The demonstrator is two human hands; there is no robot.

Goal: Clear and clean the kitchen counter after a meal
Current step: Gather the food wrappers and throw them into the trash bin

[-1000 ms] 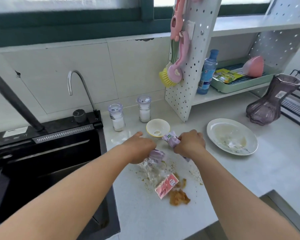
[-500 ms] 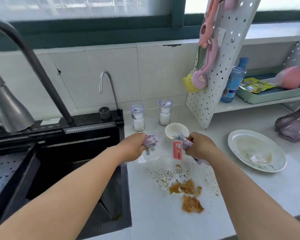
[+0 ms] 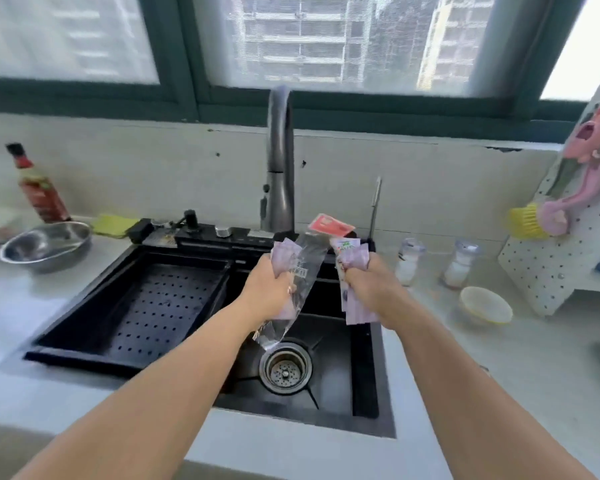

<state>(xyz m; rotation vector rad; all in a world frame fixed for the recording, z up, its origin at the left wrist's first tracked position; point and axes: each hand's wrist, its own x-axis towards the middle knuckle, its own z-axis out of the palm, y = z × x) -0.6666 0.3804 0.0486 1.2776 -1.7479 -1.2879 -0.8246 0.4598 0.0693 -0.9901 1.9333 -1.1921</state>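
Observation:
Over the black sink (image 3: 364, 375), both my hands hold crumpled food wrappers. My left hand (image 3: 269, 292) grips a clear plastic wrapper with purple print (image 3: 303, 268); its loose end hangs toward the drain (image 3: 285, 368). My right hand (image 3: 368, 289) grips purple and white wrappers (image 3: 352, 261), with a red packet (image 3: 329, 225) sticking up behind them. The two hands are side by side, a little apart.
A dark tap (image 3: 280, 161) rises behind the sink, and a perforated black tray (image 3: 153, 299) fills its left half. Left counter: steel bowl (image 3: 45, 244), red sauce bottle (image 3: 37, 185), yellow sponge (image 3: 113, 225). Right: two shakers (image 3: 407, 261), small white bowl (image 3: 485, 304), pegboard rack (image 3: 568, 244) with brushes.
Both hands lifted the wrappers off the dirty counter and carried them left over the sink. My view swung left, so the food mess and the plate have left the frame.

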